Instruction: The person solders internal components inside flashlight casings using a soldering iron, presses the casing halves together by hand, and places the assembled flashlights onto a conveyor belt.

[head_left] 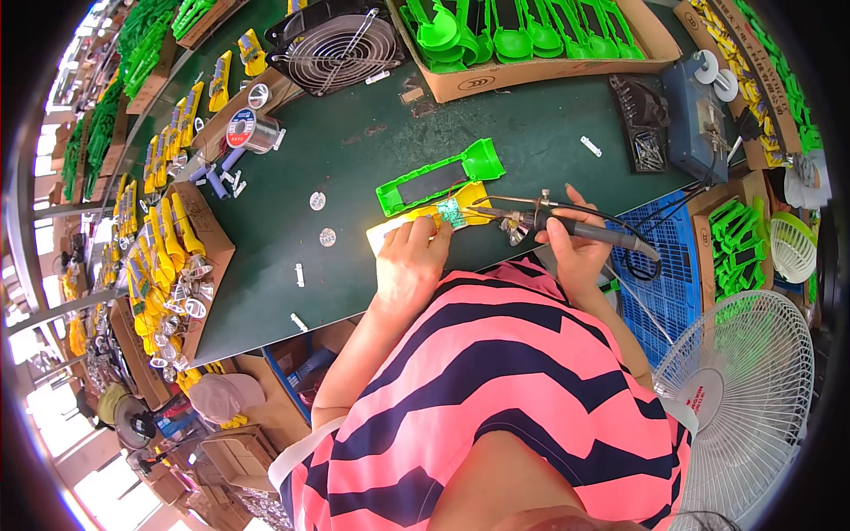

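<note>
My left hand (412, 257) is closed on a yellow flashlight housing (478, 196) at the front of the bench, its fingers pressing on the housing. Inside lies a small green circuit board (451, 211). My right hand (575, 243) grips a soldering iron (606, 234) with a thin metal feed tube along it. The iron's tip points left, at the board's right side; whether they touch I cannot tell. A silver reflector cup (515, 232) sits below the iron. Just beyond the yellow part rests a bright green housing half (482, 161) with a dark inside.
A cardboard box (531, 78) of green housings stands at the back, beside a black fan (341, 53). Solder spool (252, 131) and yellow flashlights (168, 239) are at left. A blue machine (695, 119) and screw tray (649, 155) are right. A white fan (735, 389) stands nearby.
</note>
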Available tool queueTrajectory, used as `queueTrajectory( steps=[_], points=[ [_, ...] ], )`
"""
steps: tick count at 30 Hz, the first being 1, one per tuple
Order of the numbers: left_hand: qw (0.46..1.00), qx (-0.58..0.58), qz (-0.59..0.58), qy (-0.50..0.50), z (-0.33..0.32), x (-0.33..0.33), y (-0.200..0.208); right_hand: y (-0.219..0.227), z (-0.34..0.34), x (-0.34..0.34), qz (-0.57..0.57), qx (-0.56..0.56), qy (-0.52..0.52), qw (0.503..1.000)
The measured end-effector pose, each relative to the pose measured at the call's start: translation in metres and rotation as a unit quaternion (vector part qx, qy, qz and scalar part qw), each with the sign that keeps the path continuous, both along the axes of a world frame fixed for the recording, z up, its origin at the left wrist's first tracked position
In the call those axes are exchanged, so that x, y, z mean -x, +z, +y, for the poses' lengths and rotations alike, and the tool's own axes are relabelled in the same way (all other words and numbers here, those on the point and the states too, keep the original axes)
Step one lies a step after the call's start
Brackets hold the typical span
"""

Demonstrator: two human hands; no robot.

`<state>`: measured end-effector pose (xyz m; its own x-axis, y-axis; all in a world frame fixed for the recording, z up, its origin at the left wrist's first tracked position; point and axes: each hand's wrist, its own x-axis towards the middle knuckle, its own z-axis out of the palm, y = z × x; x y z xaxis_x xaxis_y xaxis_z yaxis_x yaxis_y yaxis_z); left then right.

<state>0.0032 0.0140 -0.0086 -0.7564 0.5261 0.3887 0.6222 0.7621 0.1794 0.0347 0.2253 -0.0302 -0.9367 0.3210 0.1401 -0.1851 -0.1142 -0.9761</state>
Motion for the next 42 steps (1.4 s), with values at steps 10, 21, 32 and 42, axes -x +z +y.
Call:
queueTrajectory(
  steps=[10, 21, 32, 42],
  points=[
    [0.981, -0.033, -0.052, 0.185, -0.029, 0.052, -0.003, 0.002, 0.028, 0.001, 0.034, -0.008, -0.086, 0.996],
    [0.975, -0.188, -0.007, 0.117, -0.052, -0.015, -0.028, 0.02, 0.082, 0.03, 0.111, -0.118, -0.139, 0.977],
    [0.965, -0.219, -0.142, -0.036, -0.068, -0.003, -0.028, 0.056, 0.118, 0.12, 0.096, -0.237, -0.157, 0.954],
    [0.907, -0.341, -0.046, 0.242, -0.149, 0.245, 0.117, 0.075, 0.195, 0.228, -0.122, -0.631, -0.025, 0.766]
  ],
)
